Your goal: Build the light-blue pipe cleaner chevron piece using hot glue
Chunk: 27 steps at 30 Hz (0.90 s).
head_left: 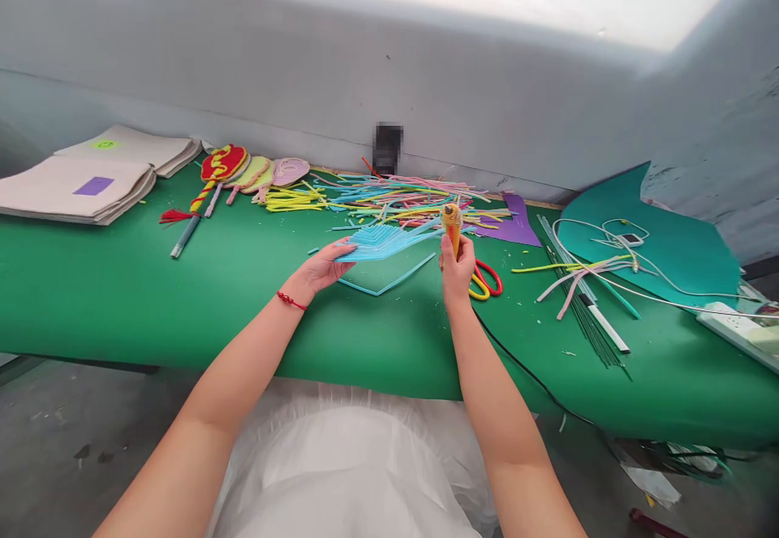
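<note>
My left hand [329,266] is closed on the left edge of a light blue piece [380,244], made of bent pipe cleaners laid side by side in nested V shapes. It is held above the green table. In my right hand [458,269] is a yellow-orange glue gun [451,225], gripped upright at the right end of the blue piece. I cannot tell whether its nozzle touches the piece. Below, a single bent blue pipe cleaner [378,292] lies on the table. Scissors [490,278] with red and yellow handles rest beside my right wrist.
Loose coloured pipe cleaners [402,197] are heaped at the back by the wall. Paper stacks [73,185] and finished fan-shaped pieces [224,162] stand at left. On the right are thin wires [587,319], a teal sheet [663,238], cables and a power strip [730,327]. A black cord [523,367] crosses the front edge.
</note>
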Tool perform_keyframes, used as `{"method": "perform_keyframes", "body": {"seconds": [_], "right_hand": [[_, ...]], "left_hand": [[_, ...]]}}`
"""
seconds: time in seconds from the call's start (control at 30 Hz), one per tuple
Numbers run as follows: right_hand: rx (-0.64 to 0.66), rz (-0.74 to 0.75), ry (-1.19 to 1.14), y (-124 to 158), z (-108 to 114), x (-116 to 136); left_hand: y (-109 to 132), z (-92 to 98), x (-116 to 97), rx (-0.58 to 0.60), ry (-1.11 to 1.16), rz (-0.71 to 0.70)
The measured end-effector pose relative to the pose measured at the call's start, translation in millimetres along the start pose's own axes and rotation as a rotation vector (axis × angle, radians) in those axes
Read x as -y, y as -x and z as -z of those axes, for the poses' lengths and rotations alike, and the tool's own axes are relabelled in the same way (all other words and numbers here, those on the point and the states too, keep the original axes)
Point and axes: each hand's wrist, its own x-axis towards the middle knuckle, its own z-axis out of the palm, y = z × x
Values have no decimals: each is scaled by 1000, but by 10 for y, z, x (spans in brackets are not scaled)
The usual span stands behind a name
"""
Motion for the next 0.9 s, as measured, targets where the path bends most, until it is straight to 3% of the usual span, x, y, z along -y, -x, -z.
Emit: {"method": "perform_keyframes", "body": {"seconds": [0.1,0.2,0.33,0.53,0.9], "right_hand": [[-142,89,-1,2,25,42],[-170,110,-23,2,24,71],[-58,136,46,31,-4,75],[130,295,425,148,-37,118],[85,594,610,342,-189,120]], "left_hand": [[31,-16,-42,-37,-21,-87],[32,-29,-44,-82,-17,-136],[-10,-34,5,-90,36,-141],[-29,-53,30,-204,151,-83],[166,-330,-45,-209,434,65]]}}
